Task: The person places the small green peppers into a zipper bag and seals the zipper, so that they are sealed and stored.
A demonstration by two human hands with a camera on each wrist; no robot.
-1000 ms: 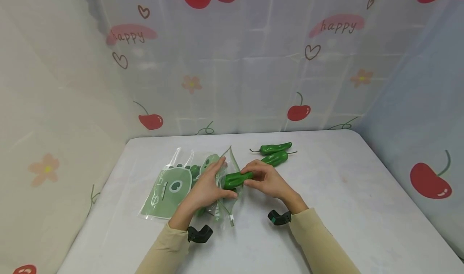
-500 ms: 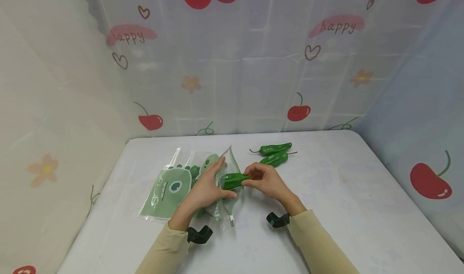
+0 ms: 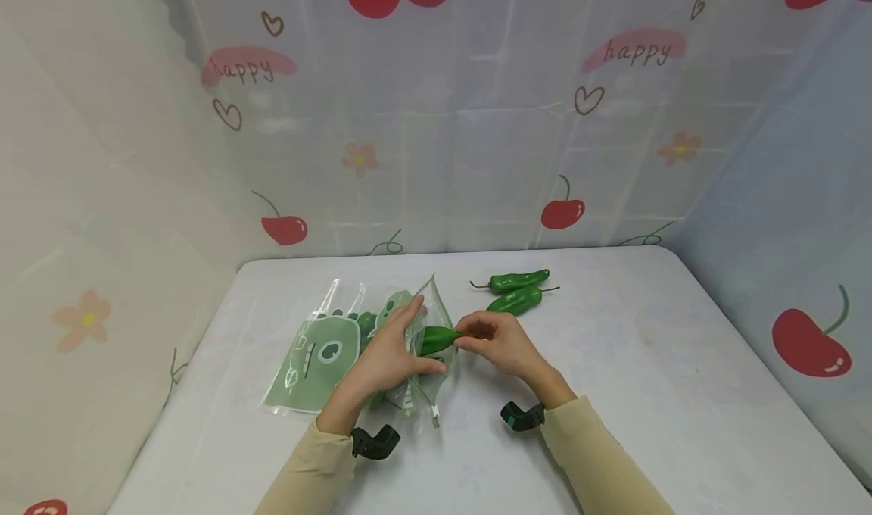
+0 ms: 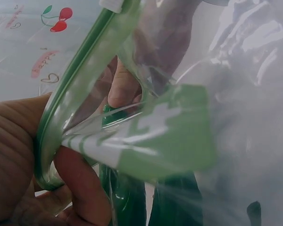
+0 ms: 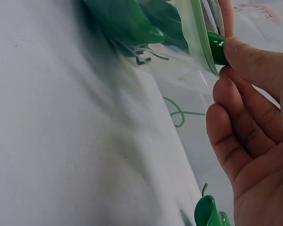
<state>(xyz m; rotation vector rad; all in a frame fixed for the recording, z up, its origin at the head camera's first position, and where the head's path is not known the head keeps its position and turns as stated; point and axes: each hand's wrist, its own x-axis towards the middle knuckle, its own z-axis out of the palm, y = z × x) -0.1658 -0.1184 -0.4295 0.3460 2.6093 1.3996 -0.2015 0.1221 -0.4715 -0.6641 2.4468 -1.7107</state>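
- Plainly, at far left, the zip bag (image 3: 286,390) lay with its printed front up on the white table (image 3: 681,394); I saw no shift in it over the last second; through the film I made out bagged peppers (image 5: 127,23) already inside.
- Next came the left hand (image 3: 387,354), which had stayed put at the bag's mouth; its thumb stood well apart from the forefinger, and in the left wrist view the hand gripped the green zip edge; its forearm reached up from the lower left.
- Midway sat the held pepper (image 3: 437,340), part-way through the mouth, and that was the real change; a second earlier more of its length stuck out on the right; I took this to mean the insertion was well along, though unfinished.
- Beside it the right hand (image 3: 500,341) had edged slightly left; thumb and forefinger pinched the pepper's narrow outer end, the other fingers loosely bent below; whether they had the stem or the tip, I could not tell; the forearm came in from the lower right, angled across toward the bag.
- Farther right, beyond that hand, the far loose pepper (image 3: 519,281) and the near loose pepper (image 3: 515,301) lay close together on the table; neither had moved, and both were outside the bag.
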